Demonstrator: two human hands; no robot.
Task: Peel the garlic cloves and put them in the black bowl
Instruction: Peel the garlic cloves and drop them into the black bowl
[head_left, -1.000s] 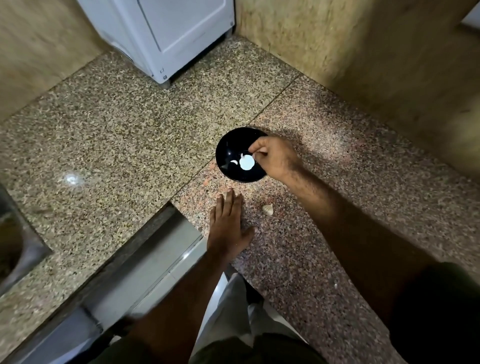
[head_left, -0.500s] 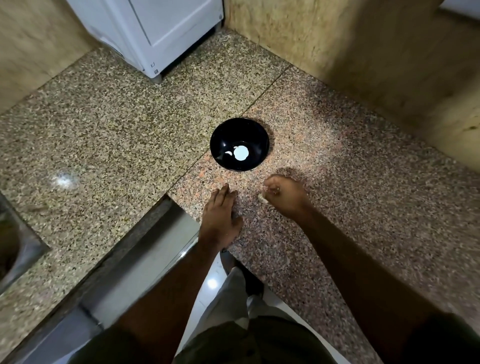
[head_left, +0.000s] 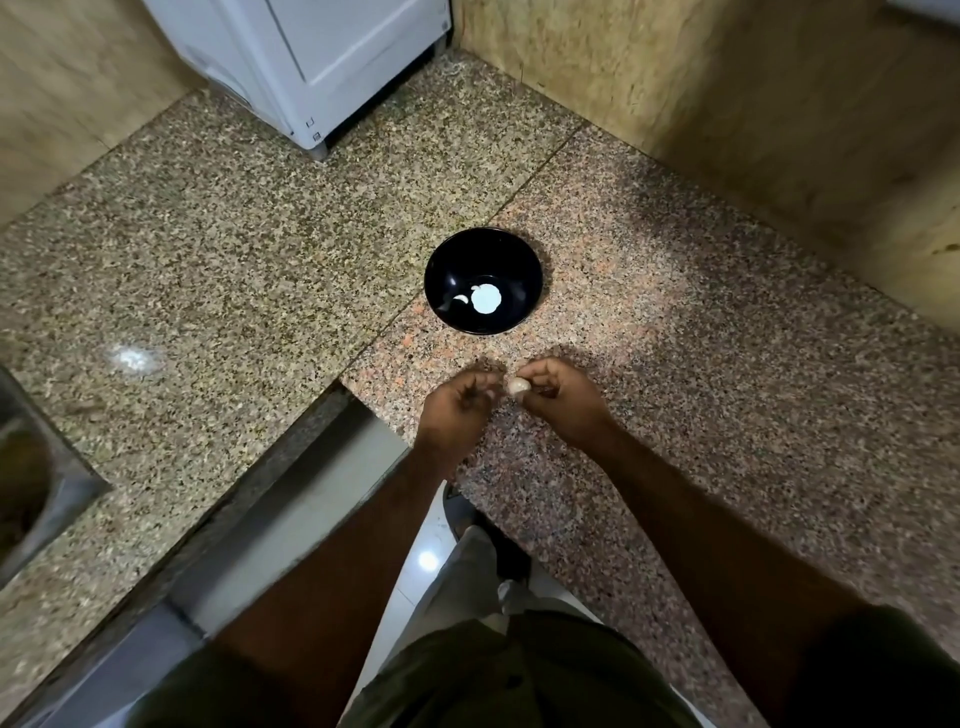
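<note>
Clove held ready for peeling, the black bowl (head_left: 483, 249) at 12 o'clock.
The right hand (head_left: 558, 400) pinches the garlic clove (head_left: 518, 385); the left hand (head_left: 460, 408), fingers curled, closes in from 9 o'clock.

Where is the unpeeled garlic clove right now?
Head view, centre: the garlic clove is pinched by the right hand, close beside the left hand, just nearer than the black bowl.

speckled granite counter (head_left: 218, 249), beige and brown flecks on the left slab, pinkish flecks on the right. glossy black bowl (head_left: 447, 270) holding a pale white clove (head_left: 461, 299). off-white garlic clove (head_left: 518, 385) between the hands. white appliance (head_left: 332, 57) behind. mottled tan wall tiles (head_left: 727, 93). olive-green shirt (head_left: 519, 675).
</note>
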